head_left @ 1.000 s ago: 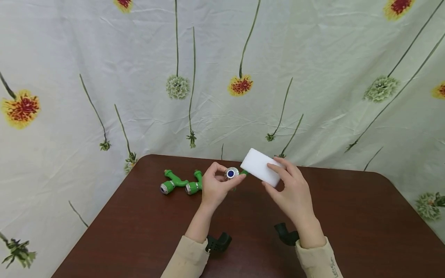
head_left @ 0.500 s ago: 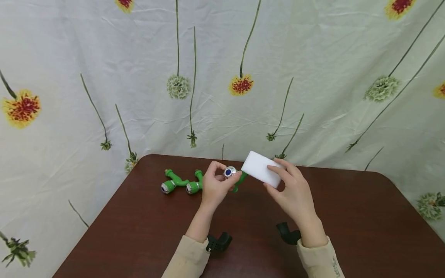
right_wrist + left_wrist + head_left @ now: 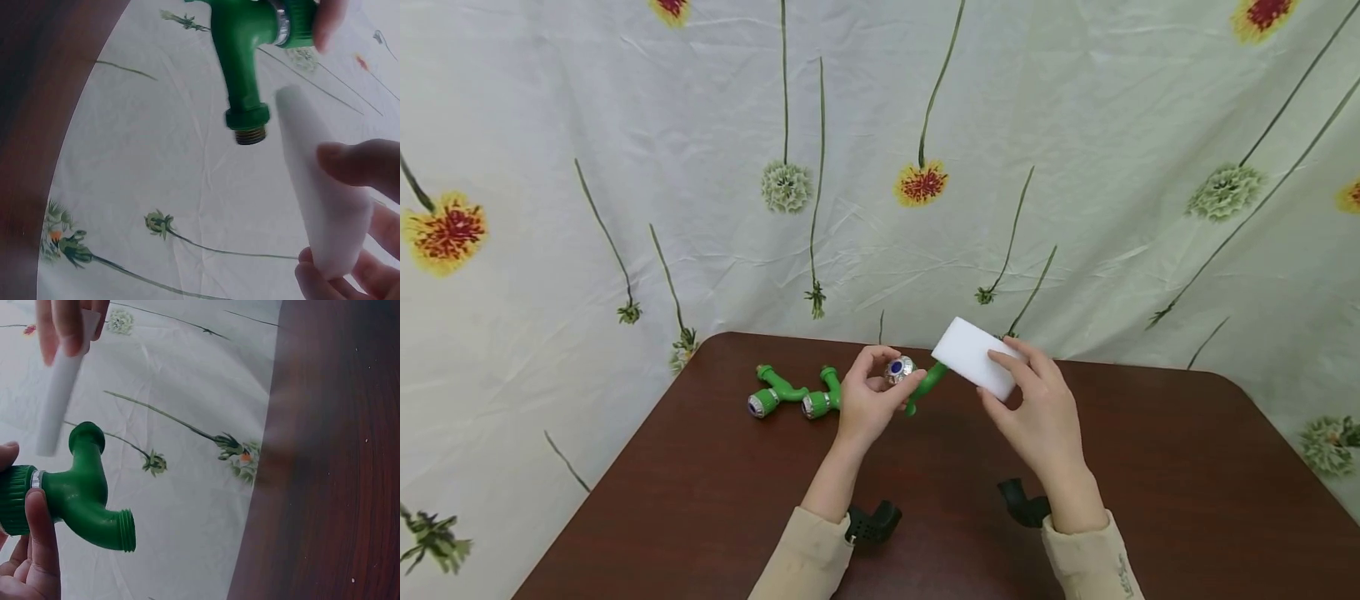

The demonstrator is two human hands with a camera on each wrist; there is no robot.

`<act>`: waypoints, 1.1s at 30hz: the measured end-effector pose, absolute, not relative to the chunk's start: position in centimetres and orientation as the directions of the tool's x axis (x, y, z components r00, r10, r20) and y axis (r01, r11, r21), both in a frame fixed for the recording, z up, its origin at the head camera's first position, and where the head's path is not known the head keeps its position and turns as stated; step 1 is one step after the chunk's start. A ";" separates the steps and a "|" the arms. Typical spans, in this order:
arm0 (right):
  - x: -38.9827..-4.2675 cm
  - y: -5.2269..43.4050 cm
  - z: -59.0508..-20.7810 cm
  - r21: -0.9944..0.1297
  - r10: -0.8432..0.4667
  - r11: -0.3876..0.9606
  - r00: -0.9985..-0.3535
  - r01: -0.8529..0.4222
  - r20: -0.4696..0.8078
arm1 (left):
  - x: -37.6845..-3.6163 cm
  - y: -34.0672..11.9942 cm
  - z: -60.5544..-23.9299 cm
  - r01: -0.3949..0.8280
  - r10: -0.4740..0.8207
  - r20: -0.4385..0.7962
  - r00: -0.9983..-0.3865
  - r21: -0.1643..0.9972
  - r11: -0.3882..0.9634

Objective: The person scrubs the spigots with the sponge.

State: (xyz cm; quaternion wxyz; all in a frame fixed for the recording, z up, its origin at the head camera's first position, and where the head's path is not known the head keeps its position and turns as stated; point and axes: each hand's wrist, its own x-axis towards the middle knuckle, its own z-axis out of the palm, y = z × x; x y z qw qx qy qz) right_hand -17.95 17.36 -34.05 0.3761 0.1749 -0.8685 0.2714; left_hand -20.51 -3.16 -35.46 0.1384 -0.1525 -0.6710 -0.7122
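My left hand [image 3: 867, 400] grips a green tap [image 3: 87, 494] by its ribbed knob, whose silver cap with a blue centre [image 3: 898, 368] faces the head camera. The tap's threaded spout end and its inlet stub both stick out free in the left wrist view. Between thumb and fingers, my right hand [image 3: 1037, 408] pinches a white sponge block [image 3: 976, 357]. In the right wrist view the sponge [image 3: 319, 187] stands beside the tap's brass-threaded end [image 3: 250, 134], with a small gap between them. Both things are held up above the table.
Two more green taps [image 3: 778, 390] [image 3: 820, 403] lie on the dark brown table [image 3: 940, 517] to the left of my left hand. A black curved wrist mount [image 3: 874, 522] sits at each wrist. Behind the table hangs a white flowered cloth [image 3: 715, 167].
The sponge has shifted a little right and up, away from the tap. In my left hand the tap has turned, so more of its green body shows.
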 end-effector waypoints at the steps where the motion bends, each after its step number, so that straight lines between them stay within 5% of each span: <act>1: -18.0 17.4 -34.0 -0.359 -0.083 0.780 -0.653 -0.513 0.752 | -20.5 -3.2 -35.5 0.416 0.011 0.417 -0.909 0.908 -0.053; 12: -17.7 17.1 -34.0 -0.439 -0.174 0.664 -0.696 -0.605 0.697 | -20.2 -3.1 -35.2 0.508 0.044 0.506 -0.861 0.858 0.074; 19: -17.8 17.2 -34.0 -0.428 -0.084 0.718 -0.679 -0.549 0.730 | -20.0 -3.1 -35.2 0.543 0.063 0.539 -0.840 0.831 0.120; 26: -17.6 16.7 -34.1 -0.440 -0.223 0.642 -0.702 -0.628 0.676 | -20.1 -3.0 -35.3 0.567 0.040 0.567 -0.823 0.814 0.128; 33: -17.8 16.7 -34.1 -0.421 -0.053 0.732 -0.660 -0.536 0.749 | -20.0 -3.1 -35.2 0.581 0.052 0.580 -0.813 0.803 0.133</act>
